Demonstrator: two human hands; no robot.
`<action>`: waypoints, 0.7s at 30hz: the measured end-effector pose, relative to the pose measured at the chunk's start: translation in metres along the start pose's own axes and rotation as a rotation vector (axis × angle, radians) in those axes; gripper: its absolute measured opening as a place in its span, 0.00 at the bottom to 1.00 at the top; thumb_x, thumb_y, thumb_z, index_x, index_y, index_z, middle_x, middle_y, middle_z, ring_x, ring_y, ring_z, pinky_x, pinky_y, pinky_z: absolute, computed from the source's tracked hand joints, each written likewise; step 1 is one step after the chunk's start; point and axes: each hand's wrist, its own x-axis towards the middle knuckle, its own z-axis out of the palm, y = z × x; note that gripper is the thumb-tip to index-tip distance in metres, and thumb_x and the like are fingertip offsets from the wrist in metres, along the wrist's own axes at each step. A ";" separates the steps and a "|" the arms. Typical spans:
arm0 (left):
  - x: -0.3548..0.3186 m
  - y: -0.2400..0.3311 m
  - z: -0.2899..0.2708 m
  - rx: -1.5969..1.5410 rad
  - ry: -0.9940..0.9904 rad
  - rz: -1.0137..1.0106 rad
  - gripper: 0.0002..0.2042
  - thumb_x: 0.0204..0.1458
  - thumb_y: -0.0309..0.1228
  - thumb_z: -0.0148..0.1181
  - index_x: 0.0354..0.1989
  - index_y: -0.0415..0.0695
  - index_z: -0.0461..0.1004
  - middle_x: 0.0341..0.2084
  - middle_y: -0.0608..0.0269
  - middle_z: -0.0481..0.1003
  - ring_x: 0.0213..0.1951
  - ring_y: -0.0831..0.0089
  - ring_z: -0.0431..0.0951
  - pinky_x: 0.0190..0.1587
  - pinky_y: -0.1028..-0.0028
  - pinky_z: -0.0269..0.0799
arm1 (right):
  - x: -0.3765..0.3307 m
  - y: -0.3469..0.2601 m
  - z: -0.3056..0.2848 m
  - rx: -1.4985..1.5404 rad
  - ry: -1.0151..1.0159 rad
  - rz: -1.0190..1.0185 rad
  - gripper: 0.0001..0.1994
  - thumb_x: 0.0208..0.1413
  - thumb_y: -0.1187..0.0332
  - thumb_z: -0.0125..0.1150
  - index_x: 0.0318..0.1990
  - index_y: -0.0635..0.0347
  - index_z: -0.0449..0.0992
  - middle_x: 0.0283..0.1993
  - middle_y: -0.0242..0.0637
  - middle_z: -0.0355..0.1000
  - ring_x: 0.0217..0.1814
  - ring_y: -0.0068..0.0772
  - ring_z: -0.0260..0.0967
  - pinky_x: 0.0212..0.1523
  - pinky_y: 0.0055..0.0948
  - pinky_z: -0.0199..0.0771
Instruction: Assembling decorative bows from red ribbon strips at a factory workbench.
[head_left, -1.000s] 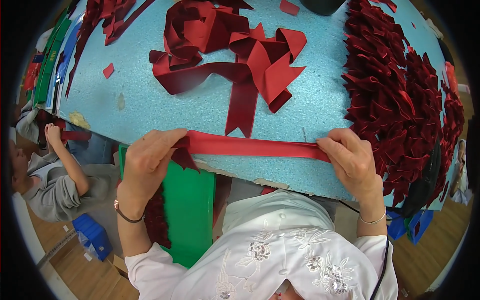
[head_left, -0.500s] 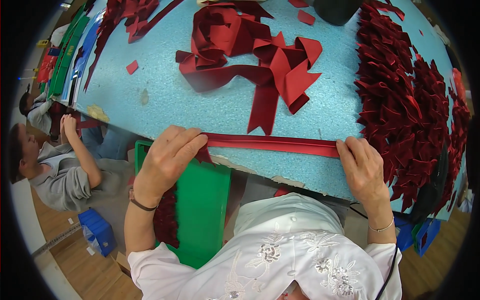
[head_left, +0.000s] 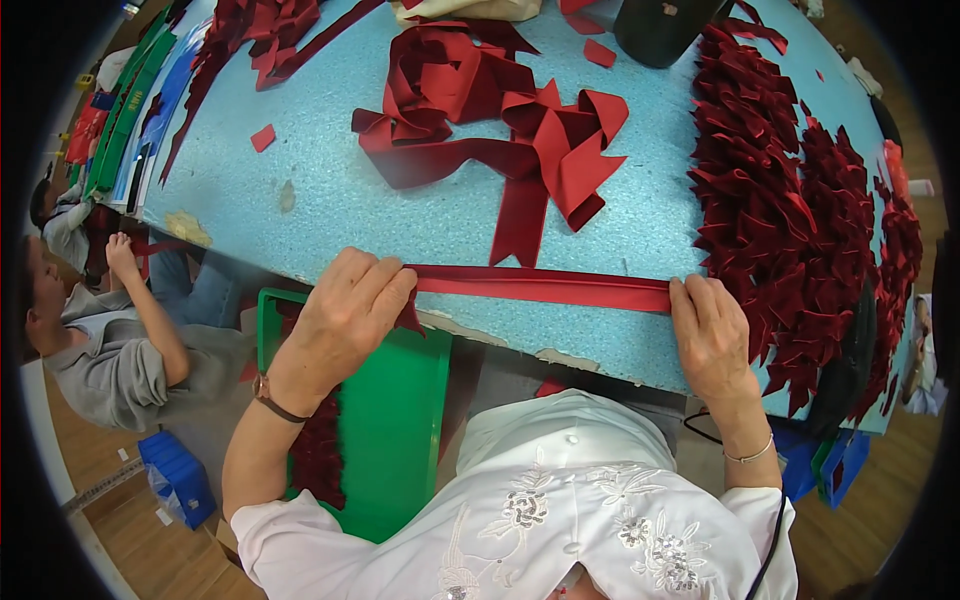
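A dark red ribbon [head_left: 545,286], folded lengthwise into a narrow strip, stretches between my hands just above the table's near edge. My left hand [head_left: 352,305] is closed round its left end, and a short notched tail hangs below those fingers. At the other end, my right hand [head_left: 708,325] pinches the strip between thumb and fingers. Beyond the strip lies a loose heap of wide red ribbon [head_left: 465,150], one notched end pointing toward me. My grip hides both ends of the strip in part.
The light blue table [head_left: 300,225] has a chipped near edge. Rows of dark red ribbon pieces [head_left: 755,200] cover its right side. A black container [head_left: 655,30] stands at the back. Below the edge sits a green bin [head_left: 395,430] holding red pieces. A co-worker [head_left: 110,340] sits at left.
The view has shifted slightly. Both hands keep their grip on the ribbon, and the strip's red lower face shows a little wider.
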 end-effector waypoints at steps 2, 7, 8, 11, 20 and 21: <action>0.000 0.002 0.003 0.018 -0.006 -0.028 0.13 0.37 0.19 0.59 0.35 0.33 0.70 0.32 0.55 0.71 0.30 0.64 0.69 0.35 0.70 0.69 | -0.004 -0.001 0.000 -0.010 -0.007 0.008 0.18 0.35 0.81 0.58 0.40 0.75 0.71 0.37 0.46 0.65 0.36 0.43 0.67 0.36 0.34 0.73; 0.001 0.009 0.004 0.052 0.008 -0.057 0.13 0.37 0.19 0.59 0.35 0.34 0.70 0.31 0.55 0.71 0.30 0.64 0.69 0.35 0.69 0.68 | -0.010 -0.003 0.001 -0.002 0.009 0.018 0.18 0.35 0.80 0.58 0.40 0.75 0.71 0.38 0.47 0.66 0.37 0.44 0.68 0.38 0.35 0.74; 0.001 0.008 0.004 0.060 0.003 -0.055 0.14 0.36 0.19 0.58 0.35 0.33 0.70 0.31 0.55 0.71 0.30 0.64 0.69 0.35 0.69 0.68 | -0.011 -0.003 0.001 0.005 0.024 0.018 0.18 0.35 0.80 0.57 0.40 0.75 0.71 0.38 0.47 0.66 0.38 0.44 0.68 0.38 0.35 0.74; 0.002 0.008 0.003 0.081 -0.010 -0.049 0.14 0.36 0.19 0.58 0.36 0.33 0.70 0.31 0.56 0.71 0.30 0.65 0.69 0.35 0.69 0.68 | -0.012 -0.003 0.001 0.011 0.019 0.015 0.18 0.34 0.80 0.57 0.39 0.75 0.72 0.38 0.47 0.66 0.38 0.45 0.68 0.39 0.35 0.74; 0.003 0.011 0.003 0.166 -0.061 -0.013 0.22 0.37 0.20 0.56 0.47 0.40 0.71 0.24 0.59 0.66 0.28 0.66 0.65 0.34 0.70 0.67 | -0.017 -0.007 -0.007 -0.016 -0.021 0.036 0.18 0.34 0.80 0.57 0.39 0.76 0.72 0.37 0.47 0.66 0.40 0.45 0.67 0.41 0.35 0.73; 0.001 0.010 0.004 0.179 -0.055 0.005 0.24 0.37 0.20 0.56 0.49 0.42 0.71 0.24 0.60 0.65 0.28 0.67 0.65 0.34 0.70 0.67 | -0.018 -0.007 -0.006 -0.012 -0.015 0.032 0.18 0.34 0.80 0.57 0.39 0.76 0.72 0.37 0.47 0.66 0.40 0.45 0.67 0.41 0.35 0.73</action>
